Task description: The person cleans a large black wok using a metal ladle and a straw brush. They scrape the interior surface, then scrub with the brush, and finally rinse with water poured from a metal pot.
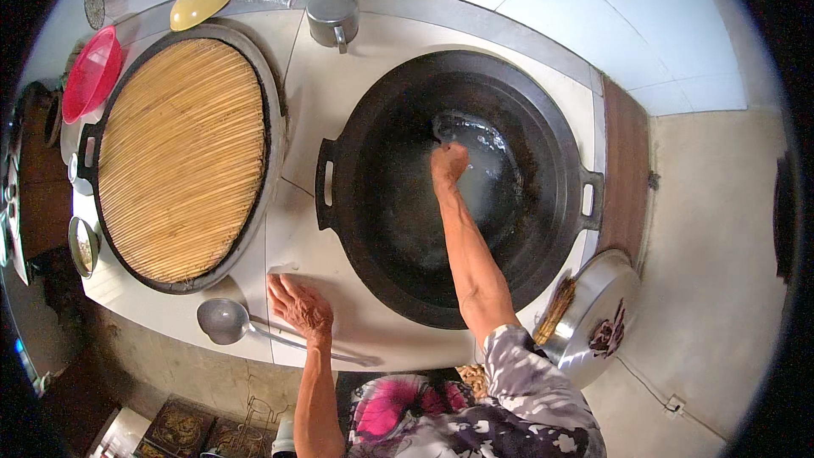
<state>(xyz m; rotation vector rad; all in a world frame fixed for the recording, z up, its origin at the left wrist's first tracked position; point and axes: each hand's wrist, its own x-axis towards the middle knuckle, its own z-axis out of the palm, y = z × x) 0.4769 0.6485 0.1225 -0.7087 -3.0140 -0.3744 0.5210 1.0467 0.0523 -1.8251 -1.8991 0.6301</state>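
Observation:
A large black wok [388, 254] with two side handles is set in the white tiled stove top, with cloudy water [477, 191] in its bottom. My right hand [449, 162] reaches into the wok with its fingers curled at the water; whether it holds something cannot be told. My left hand [300, 306] rests on the counter left of the wok, fingers slightly apart and holding nothing. Just below and left of it lies a metal ladle [224, 320], its long handle passing by the left wrist. A woven reed mat [181, 159] covers a second pan at the left.
A metal mug [333, 18] and a yellow bowl-shaped lid [200, 4] stand along the back. A pink basin [93, 75] leans at the far left, above a small bowl [83, 246]. A straw brush [555, 310] rests against a shiny metal lid [601, 312] at the right.

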